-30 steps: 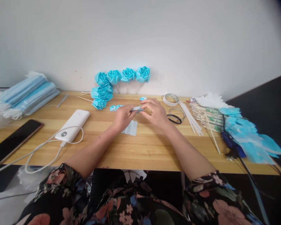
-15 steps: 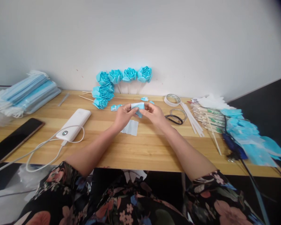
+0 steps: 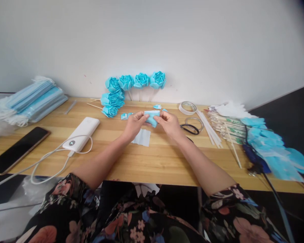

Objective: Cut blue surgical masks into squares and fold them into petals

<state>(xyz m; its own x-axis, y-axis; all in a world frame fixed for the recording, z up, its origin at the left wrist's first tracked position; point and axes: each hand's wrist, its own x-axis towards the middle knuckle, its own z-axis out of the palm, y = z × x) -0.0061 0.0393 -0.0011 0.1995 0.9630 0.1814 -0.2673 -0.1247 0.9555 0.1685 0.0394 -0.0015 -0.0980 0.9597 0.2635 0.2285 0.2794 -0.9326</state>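
Between my hands, above the middle of the wooden table point(image 3: 164, 165), is a small folded piece of light-blue fabric point(image 3: 152, 118) with a whitish upper edge. My left hand point(image 3: 136, 124) pinches its left side with the thumb on the near face. The right side is pinched by my right hand point(image 3: 169, 123). Below my left hand a white fabric square point(image 3: 142, 137) lies flat. Small blue folded pieces point(image 3: 125, 116) rest left of my hands, and another small blue piece point(image 3: 157, 107) lies just beyond them.
Several blue fabric roses point(image 3: 141, 80) on sticks stand or lie at the back. A stack of face masks point(image 3: 38, 100), a phone point(image 3: 20, 148) and a white power bank point(image 3: 82, 133) are left. Right are a tape roll point(image 3: 187, 108), scissors point(image 3: 190, 128), packed sticks point(image 3: 228, 126) and blue fabric point(image 3: 266, 138).
The blue fabric piece now shows more of its face between my thumbs, and my right hand has shifted slightly right. The whole view has moved a little.
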